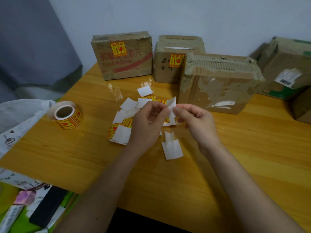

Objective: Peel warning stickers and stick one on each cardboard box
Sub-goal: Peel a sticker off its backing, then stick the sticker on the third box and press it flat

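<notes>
Right now warning sticker [172, 105] sits pinched btwn both hands above the wooden table [235, 157]: left hand [148, 125] & right hand [196, 121] each grip an edge w/ curled fingers. Loose stickers [127, 115] below; sticker roll [67, 115] to the left; nearest cardboard box [218, 84] behind, unlabelled.

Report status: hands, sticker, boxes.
Both hands, left and right, pinch one sticker, mid-peel. Two rear boxes labelled; front box bare. Nothing blocking it.
</notes>
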